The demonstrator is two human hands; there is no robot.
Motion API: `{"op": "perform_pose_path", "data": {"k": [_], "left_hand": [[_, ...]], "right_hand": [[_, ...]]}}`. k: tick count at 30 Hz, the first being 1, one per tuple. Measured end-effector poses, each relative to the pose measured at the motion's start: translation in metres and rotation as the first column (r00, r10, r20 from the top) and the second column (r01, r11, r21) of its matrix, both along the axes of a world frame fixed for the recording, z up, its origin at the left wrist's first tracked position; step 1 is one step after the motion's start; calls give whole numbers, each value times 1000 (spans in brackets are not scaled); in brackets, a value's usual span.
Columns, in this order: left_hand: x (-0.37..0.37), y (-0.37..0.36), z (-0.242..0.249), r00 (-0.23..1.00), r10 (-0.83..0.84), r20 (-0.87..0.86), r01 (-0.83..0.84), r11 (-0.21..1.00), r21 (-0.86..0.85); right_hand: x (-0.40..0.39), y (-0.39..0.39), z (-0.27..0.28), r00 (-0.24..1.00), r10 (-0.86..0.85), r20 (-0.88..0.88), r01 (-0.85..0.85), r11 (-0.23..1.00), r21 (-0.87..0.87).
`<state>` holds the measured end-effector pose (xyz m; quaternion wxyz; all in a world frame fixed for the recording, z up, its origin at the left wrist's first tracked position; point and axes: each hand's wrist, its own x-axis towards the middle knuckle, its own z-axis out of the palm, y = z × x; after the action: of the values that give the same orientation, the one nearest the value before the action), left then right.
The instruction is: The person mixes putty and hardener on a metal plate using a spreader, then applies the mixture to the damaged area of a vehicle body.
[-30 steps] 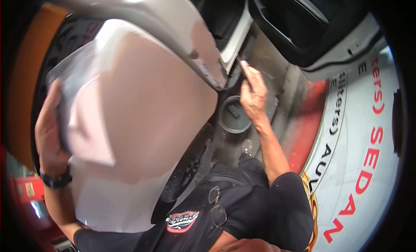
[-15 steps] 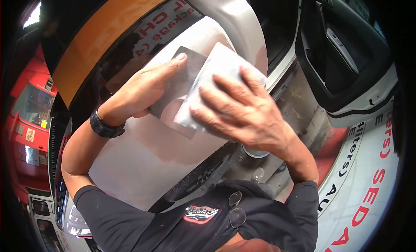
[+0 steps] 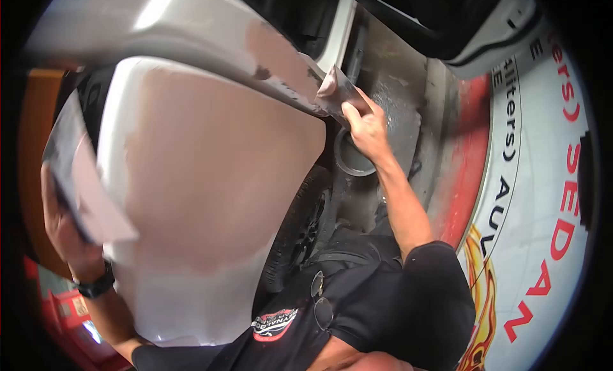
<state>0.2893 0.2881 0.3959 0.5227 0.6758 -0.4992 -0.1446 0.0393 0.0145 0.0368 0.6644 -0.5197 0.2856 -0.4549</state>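
Note:
My left hand, with a watch at its wrist, holds a flat grey plate at the far left. Pinkish putty coats part of the plate's face. Farther right, my right hand grips a flat, dark grey putty spreader, thumb on its face. A dab of the same putty sits at the spreader's upper left end, which overlaps the lower edge of the silver car body in this view. Between my hands lies a pale car panel with a broad pinkish-brown patch; smaller patches mark the neighbouring body edge.
A round container stands on the wet ground just below my right hand. A car wheel lies below the panel's edge. An open car door is at upper right, and a lettered white banner runs down the right side.
My hands have moved apart: the left with its plate to the far left, the right to the car body's lower edge. The view has shifted, showing more of the patched panel.

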Motion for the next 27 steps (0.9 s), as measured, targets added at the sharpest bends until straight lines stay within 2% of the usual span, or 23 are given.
{"op": "perform_pose_path", "data": {"k": [1, 2, 3, 4, 5, 7, 10, 11, 13, 16, 24, 27], "left_hand": [[2, 2, 2, 999, 42, 24, -41, 998, -49], [1, 4, 5, 984, 143, 107, -137, 989, -63], [-2, 4, 6, 988, 157, 6, -156, 987, -34], [-5, 4, 7, 980, 175, -96, -177, 984, -6], [-5, 2, 8, 983, 65, -172, -66, 998, 1], [-6, -3, 9, 956, -97, -278, 101, 995, 1], [-16, -13, 7, 968, -158, -194, 161, 987, -3], [-19, -17, 8, 954, -210, -214, 221, 975, 26], [-13, -12, 14, 924, -200, -327, 224, 974, 35], [-9, -8, 18, 873, -199, -444, 244, 969, 46], [-18, -19, 13, 900, -198, -388, 224, 974, 23], [-20, -21, 12, 896, -196, -398, 217, 976, 8]], "right_hand": [[15, -9, -35, 997, -68, 36, 70, 997, -35], [26, -14, -57, 995, -97, -6, 97, 995, -6], [35, -17, -69, 992, -119, -49, 120, 993, 23], [45, -20, -81, 987, -142, -74, 139, 989, -42], [55, -21, -88, 982, -162, -97, 151, 982, -110], [77, -23, -93, 959, -284, -20, 265, 915, -305], [92, -22, -87, 945, -325, -32, 293, 886, -360], [98, -21, -90, 937, -347, -42, 307, 874, -377], [108, -20, -95, 919, -390, -58, 334, 848, -412], [115, -23, -98, 902, -429, -53, 367, 825, -430], [125, -6, -92, 885, -461, -57, 393, 807, -441], [106, -1, -96, 930, -362, -68, 299, 848, -437]]}}
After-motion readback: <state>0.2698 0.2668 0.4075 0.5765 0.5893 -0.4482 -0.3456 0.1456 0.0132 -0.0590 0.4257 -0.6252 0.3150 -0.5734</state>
